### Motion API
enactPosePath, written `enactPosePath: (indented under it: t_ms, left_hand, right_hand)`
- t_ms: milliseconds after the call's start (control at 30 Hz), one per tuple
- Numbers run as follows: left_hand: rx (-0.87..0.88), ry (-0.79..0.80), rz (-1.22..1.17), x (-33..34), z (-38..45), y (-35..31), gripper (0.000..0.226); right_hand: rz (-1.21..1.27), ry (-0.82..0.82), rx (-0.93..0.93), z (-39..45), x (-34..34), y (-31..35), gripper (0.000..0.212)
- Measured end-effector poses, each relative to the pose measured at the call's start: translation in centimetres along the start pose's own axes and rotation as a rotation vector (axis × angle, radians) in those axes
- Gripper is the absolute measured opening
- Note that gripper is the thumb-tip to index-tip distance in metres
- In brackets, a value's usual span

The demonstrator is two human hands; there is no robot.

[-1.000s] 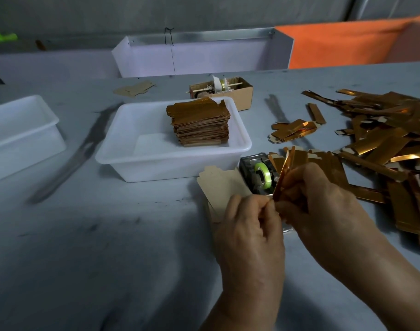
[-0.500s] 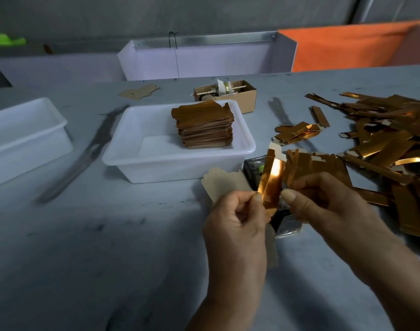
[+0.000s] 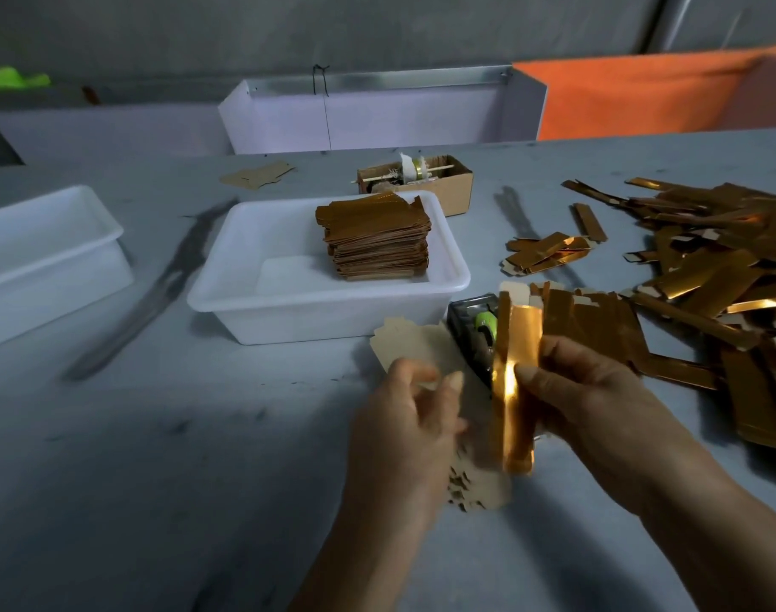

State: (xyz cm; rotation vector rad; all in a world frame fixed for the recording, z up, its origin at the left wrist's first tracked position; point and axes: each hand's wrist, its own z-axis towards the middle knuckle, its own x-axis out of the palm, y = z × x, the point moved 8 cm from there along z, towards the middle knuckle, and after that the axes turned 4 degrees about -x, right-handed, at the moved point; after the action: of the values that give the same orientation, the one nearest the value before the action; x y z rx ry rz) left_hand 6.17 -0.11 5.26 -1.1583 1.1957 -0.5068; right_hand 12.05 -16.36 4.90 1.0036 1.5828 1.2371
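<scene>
While the right hand (image 3: 598, 408) grips a gold carton blank (image 3: 516, 390) between thumb and curled fingers, the left hand (image 3: 410, 417) hovers just beside it, not touching it. The left hand is blurred. Its fingers are curled with thumb and forefinger close together, and I cannot tell whether it is pinching anything. The gold carton blank is a long, shiny, folded strip held nearly upright above the grey worktop (image 3: 156, 479), in front of the person, with light glinting along its crease.

Directly under and behind the hands lies a flat brown card piece (image 3: 421, 346) with notched edges. Touching its far side sits a dark tape dispenser (image 3: 465, 329) carrying a green tape roll (image 3: 485, 324). To the right of the dispenser, a row of more gold blanks (image 3: 598, 320) lies overlapped, and beyond them a large loose heap of gold blanks (image 3: 708, 267) spreads to the right edge of the view. A small cluster of gold pieces (image 3: 549, 254) lies apart from the heap.

Behind the dispenser stands a white plastic tub (image 3: 328, 311) holding a neat stack of gold blanks (image 3: 377, 240) in its far right corner. A second white tub (image 3: 46, 258) sits well to the left. A small cardboard box (image 3: 448, 192) of odds and ends stands just behind the first tub. At the back of the worktop are a white partition (image 3: 377, 121) and an orange panel (image 3: 642, 95).
</scene>
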Motion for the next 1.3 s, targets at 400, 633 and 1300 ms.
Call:
enactPosePath:
  t_ms: [400, 633, 1300]
  left_hand:
    - [-0.302, 0.072, 0.045, 0.5, 4.1, 6.6, 0.036]
    - [-0.380, 0.071, -0.145, -0.7, 4.9, 7.3, 0.021]
    - [-0.373, 0.060, -0.292, -0.4, 4.7, 5.8, 0.029]
  right_hand:
    - [-0.626, -0.494, 0.051, 5.8, -8.3, 0.7, 0.054]
    - [-0.704, -0.385, -0.212, 3.8, -3.5, 1.3, 0.030]
    - [-0.722, -0.274, -0.376, 0.4, -0.1, 2.6, 0.024]
